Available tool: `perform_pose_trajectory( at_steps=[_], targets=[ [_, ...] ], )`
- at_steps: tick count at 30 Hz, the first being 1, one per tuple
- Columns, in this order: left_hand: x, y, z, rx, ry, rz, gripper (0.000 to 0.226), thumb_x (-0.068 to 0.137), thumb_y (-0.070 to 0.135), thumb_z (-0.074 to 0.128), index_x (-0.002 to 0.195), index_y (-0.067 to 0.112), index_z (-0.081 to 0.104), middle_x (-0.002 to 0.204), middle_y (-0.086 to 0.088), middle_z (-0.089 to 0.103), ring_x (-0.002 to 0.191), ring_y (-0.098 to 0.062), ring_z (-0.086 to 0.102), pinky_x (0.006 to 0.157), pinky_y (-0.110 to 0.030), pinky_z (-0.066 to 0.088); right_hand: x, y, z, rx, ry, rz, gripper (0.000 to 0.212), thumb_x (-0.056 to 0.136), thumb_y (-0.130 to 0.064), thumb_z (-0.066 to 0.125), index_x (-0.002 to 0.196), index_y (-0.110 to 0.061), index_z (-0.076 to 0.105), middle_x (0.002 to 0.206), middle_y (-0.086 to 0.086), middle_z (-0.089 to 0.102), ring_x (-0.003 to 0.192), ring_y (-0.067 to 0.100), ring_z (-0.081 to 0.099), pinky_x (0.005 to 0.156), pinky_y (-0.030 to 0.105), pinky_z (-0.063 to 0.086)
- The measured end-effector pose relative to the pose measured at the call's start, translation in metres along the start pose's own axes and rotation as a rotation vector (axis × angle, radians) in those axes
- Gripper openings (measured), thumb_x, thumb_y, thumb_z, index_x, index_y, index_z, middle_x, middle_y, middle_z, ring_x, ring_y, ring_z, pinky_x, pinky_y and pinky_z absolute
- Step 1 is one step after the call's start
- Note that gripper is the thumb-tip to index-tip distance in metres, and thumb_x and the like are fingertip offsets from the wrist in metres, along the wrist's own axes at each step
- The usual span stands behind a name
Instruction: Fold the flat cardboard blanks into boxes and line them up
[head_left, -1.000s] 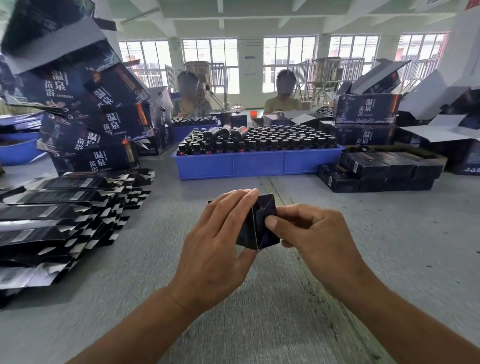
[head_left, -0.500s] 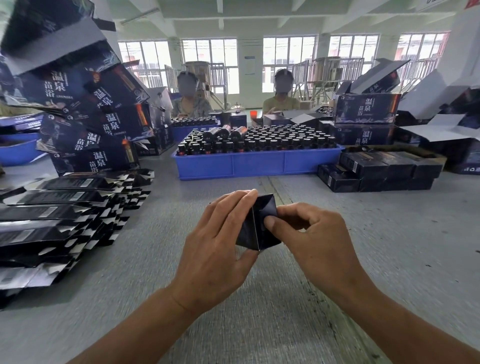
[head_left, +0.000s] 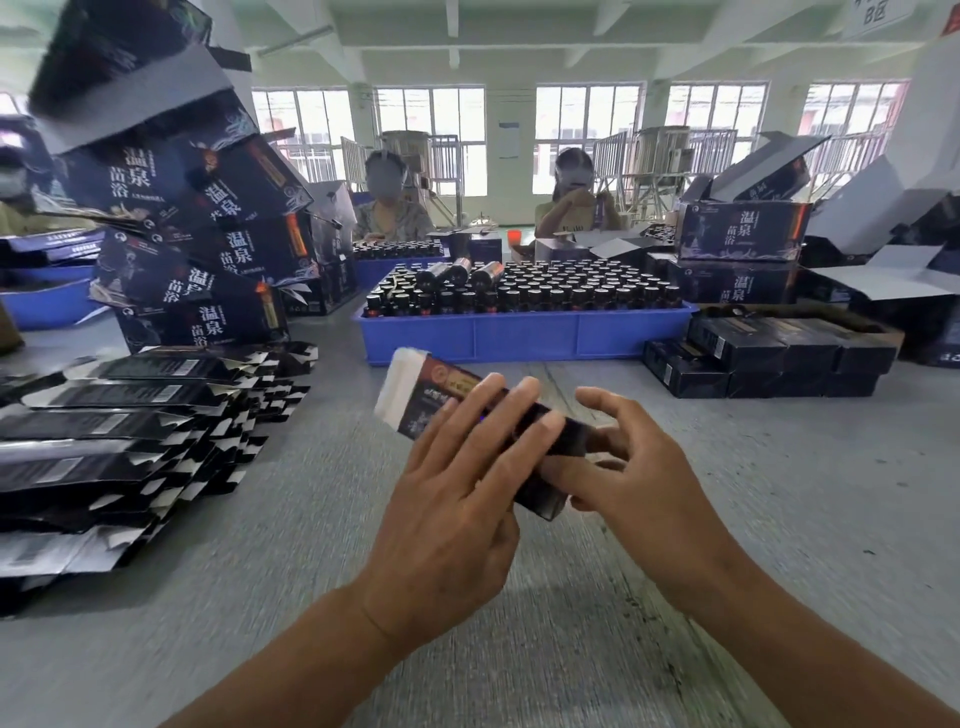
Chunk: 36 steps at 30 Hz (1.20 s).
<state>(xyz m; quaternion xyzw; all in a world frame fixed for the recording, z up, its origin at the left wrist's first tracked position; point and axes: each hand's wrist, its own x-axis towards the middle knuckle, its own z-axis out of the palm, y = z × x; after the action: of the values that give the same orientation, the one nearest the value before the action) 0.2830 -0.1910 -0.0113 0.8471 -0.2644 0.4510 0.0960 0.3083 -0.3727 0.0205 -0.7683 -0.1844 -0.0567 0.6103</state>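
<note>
1. Two hands hold one dark box (head_left: 470, 410) above the table (head_left: 779, 519), in front of the blue tray (head_left: 519, 335).
2. Left hand (head_left: 447, 519) wraps it with fingers nearly straight; right hand (head_left: 639, 483) pinches its near end.
3. The tray holds many dark bottles (head_left: 545, 293).
4. Flat blanks (head_left: 119, 447) lie left of the tray.
</note>
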Motion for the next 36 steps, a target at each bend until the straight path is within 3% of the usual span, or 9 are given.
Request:
perform_pose_trajectory(
  at_steps=[3,5,7,9,14,18,24,28,36],
  targets=[
    [0.000,-0.003,-0.002,-0.037,0.139,-0.293,0.067,0.085,0.008,0.066,0.146,0.014,0.040,0.153,-0.008,0.042,0.142,-0.024,0.040,0.113,-0.044,0.038,0.008,0.008,-0.004,0.134,-0.014,0.139,0.060,0.058,-0.032,0.076,0.116,-0.033,0.059,0.100,-0.002,0.072,0.087,0.013,0.072,0.072,0.027,0.061],
    [0.004,-0.006,-0.009,-0.271,0.153,-0.636,0.055,0.098,0.034,0.063,0.147,0.022,0.042,0.142,0.003,0.050,0.129,-0.008,0.049,0.107,-0.033,0.042,0.010,0.013,-0.004,0.157,-0.076,0.186,0.052,0.054,-0.028,0.078,0.105,-0.028,0.065,0.095,-0.002,0.076,0.089,0.018,0.073,0.077,0.033,0.062],
    [0.009,-0.010,-0.014,-0.607,0.073,-0.936,0.075,0.082,0.061,0.061,0.148,0.033,0.039,0.130,0.013,0.059,0.114,0.005,0.057,0.095,-0.021,0.047,0.010,0.016,-0.003,0.126,-0.152,0.209,0.054,0.053,-0.027,0.082,0.104,-0.026,0.067,0.095,-0.008,0.077,0.089,0.015,0.074,0.079,0.034,0.061],
    [0.012,-0.016,-0.016,-0.811,0.019,-1.028,0.087,0.071,0.069,0.061,0.148,0.036,0.040,0.123,0.014,0.068,0.107,0.004,0.064,0.084,-0.014,0.048,0.009,0.016,-0.001,0.051,-0.228,0.217,0.058,0.053,-0.027,0.085,0.108,-0.027,0.067,0.096,-0.014,0.076,0.090,0.006,0.073,0.081,0.029,0.055],
    [0.012,-0.017,-0.013,-1.009,0.007,-0.979,0.079,0.070,0.053,0.077,0.143,0.032,0.052,0.117,0.014,0.072,0.109,-0.006,0.068,0.094,-0.035,0.057,0.007,0.019,0.002,-0.029,-0.283,0.187,0.048,0.072,-0.033,0.089,0.116,-0.031,0.068,0.103,-0.021,0.075,0.095,-0.001,0.071,0.088,0.026,0.054],
    [0.009,-0.016,-0.013,-1.017,0.018,-0.930,0.070,0.069,0.045,0.084,0.132,0.045,0.054,0.113,0.016,0.072,0.104,-0.007,0.070,0.081,-0.026,0.060,0.008,0.014,-0.006,0.064,-0.133,0.052,0.051,0.076,-0.043,0.079,0.123,-0.037,0.060,0.113,-0.026,0.070,0.104,-0.007,0.066,0.074,0.009,0.053],
    [0.008,-0.006,-0.014,-0.923,0.019,-0.764,0.061,0.077,0.043,0.076,0.122,0.071,0.045,0.118,0.030,0.063,0.105,-0.002,0.067,0.074,-0.017,0.057,0.013,0.012,-0.013,0.194,-0.018,-0.026,0.033,0.088,-0.017,0.074,0.116,-0.027,0.062,0.114,-0.014,0.073,0.104,0.004,0.070,0.078,0.016,0.057],
    [0.005,-0.004,-0.013,-0.867,0.011,-0.676,0.061,0.085,0.037,0.070,0.134,0.064,0.045,0.126,0.033,0.056,0.109,-0.002,0.065,0.072,-0.016,0.057,0.012,0.012,-0.013,0.200,-0.021,-0.061,0.032,0.089,-0.016,0.073,0.114,-0.031,0.062,0.113,-0.015,0.073,0.102,0.000,0.069,0.073,0.009,0.053],
    [0.003,-0.007,-0.012,-0.899,-0.004,-0.670,0.051,0.085,0.035,0.070,0.131,0.053,0.056,0.128,0.023,0.060,0.111,-0.010,0.067,0.083,-0.024,0.059,0.007,0.005,-0.012,0.066,-0.080,-0.209,0.055,0.095,-0.016,0.065,0.124,-0.061,0.054,0.117,-0.037,0.062,0.109,-0.011,0.062,0.076,0.007,0.051]
  ],
)
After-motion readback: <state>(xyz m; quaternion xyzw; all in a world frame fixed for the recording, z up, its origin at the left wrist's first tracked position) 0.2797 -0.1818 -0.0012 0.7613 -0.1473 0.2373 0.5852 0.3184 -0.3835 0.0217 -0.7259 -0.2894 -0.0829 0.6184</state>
